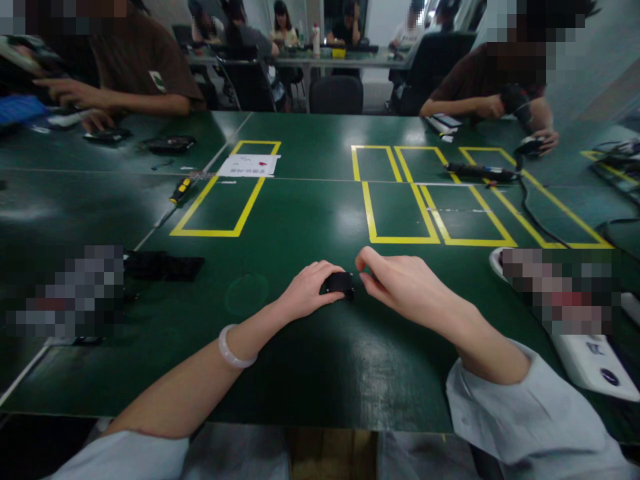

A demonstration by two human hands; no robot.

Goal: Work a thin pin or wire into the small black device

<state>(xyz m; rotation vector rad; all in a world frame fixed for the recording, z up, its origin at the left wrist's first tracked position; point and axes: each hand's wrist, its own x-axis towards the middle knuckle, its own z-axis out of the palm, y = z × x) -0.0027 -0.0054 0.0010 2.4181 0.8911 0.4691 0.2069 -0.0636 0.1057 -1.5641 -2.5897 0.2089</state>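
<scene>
1. A small black block [339, 285] sits low at the middle of the counter [310, 213], toward the near side; it is boxy and dark all over, with a flat upper face and tiny pale glints at its edges.
2. The left grip [307, 288] pinches this block, fingers over the far side and thumb along the near side; a pale bracelet [234, 348] rings that wrist.
3. The right grip [403, 283] is just beside the block, apart from it, its fingers curled toward the thumb; I cannot tell whether the tips press together or pinch something tiny.
4. Yellow tape outlines [404, 240] mark off areas on the counter. A white sheet [250, 165] lies across the left one; a dark, stick-like tool [481, 172] lies across the right-hand ones.
5. A yellow-and-black screwdriver [181, 191] lies beside the left outline.
6. A white object [595, 370] at the right is largely blocked out by coarse pixels; whether it is a container I cannot tell.
7. More pixels cover something at the left, next to black pieces [163, 265] whose shapes merge.
8. The block's underside and left end are hidden by the fingers.
9. Across the counter, two co-workers are partly cut off by the top edge.
</scene>
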